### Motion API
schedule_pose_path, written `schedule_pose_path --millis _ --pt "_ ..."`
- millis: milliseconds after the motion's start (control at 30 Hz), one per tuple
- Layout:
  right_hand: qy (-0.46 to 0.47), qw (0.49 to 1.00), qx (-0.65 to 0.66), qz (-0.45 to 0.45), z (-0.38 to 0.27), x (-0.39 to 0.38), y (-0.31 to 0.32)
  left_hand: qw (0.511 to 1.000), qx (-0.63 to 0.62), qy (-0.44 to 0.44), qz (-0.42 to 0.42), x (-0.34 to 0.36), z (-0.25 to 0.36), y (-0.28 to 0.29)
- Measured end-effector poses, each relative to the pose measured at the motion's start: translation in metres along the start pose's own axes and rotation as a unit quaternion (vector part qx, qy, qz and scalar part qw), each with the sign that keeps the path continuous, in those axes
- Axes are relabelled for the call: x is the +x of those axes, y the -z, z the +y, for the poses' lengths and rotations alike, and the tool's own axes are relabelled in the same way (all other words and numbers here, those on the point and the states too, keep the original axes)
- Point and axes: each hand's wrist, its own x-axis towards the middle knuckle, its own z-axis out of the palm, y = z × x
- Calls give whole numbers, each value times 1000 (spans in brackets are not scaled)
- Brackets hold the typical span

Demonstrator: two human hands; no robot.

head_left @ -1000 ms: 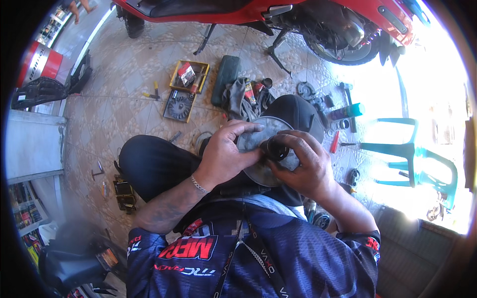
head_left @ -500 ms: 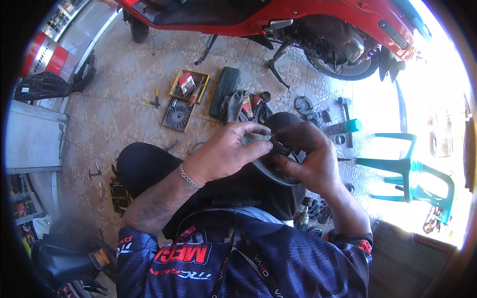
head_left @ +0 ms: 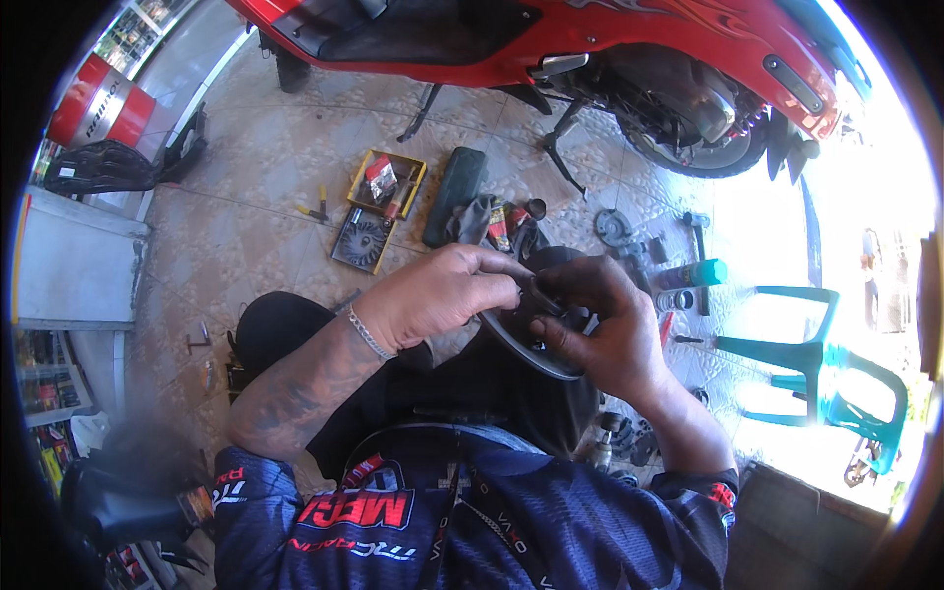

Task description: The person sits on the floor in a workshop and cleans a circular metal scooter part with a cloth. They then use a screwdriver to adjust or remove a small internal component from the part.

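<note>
A round grey metal disc part [head_left: 531,346], greasy and dark at its centre, is held over my lap between both hands. My left hand [head_left: 438,295], with a silver bracelet at the wrist, grips its upper left rim, fingers pinched at the middle. My right hand [head_left: 600,329] wraps the right side, thumb pressed on the hub. Most of the disc is hidden by my fingers.
A red motor scooter [head_left: 551,39] stands across the top on its stand. On the tiled floor lie a yellow parts tray [head_left: 386,184], a finned round part [head_left: 364,239], a dark seat pad [head_left: 454,194], rags, a spray can [head_left: 688,275] and loose parts. A teal plastic chair [head_left: 826,374] stands right.
The view has tilted slightly, so the hands and disc sit a little lower and more to the right. My fingers have shifted on the disc's centre; both hands still grip it.
</note>
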Motion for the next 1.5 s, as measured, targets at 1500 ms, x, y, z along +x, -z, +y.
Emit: schedule_pose_path --millis 1500 --pt "212 951 -190 117 22 10 28 975 202 -85 -28 30 15 14"
